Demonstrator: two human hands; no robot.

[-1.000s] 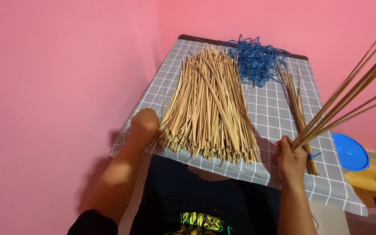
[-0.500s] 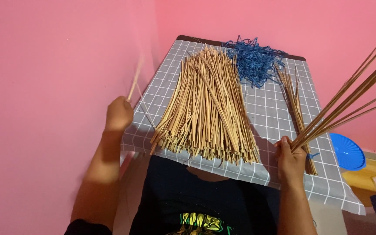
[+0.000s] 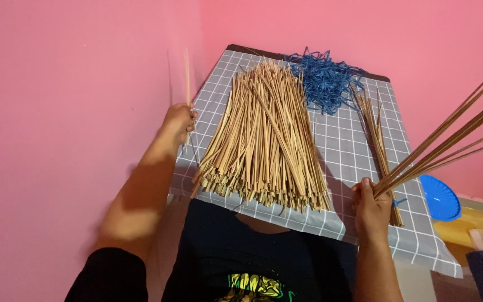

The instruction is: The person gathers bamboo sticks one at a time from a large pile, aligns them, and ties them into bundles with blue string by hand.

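The left hand (image 3: 178, 123) is pinching one thin tan stick (image 3: 186, 78) upright; the right hand (image 3: 371, 206) is gripping a fanned bundle of sticks (image 3: 448, 145) beside the desk's (image 3: 342, 145) big pile (image 3: 266, 134).

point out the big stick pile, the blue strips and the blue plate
big stick pile (image 3: 266, 134), head view, middle of the heap
blue strips (image 3: 325, 78), head view, centre of the tangle
blue plate (image 3: 440, 198), head view, its ribbed inner surface
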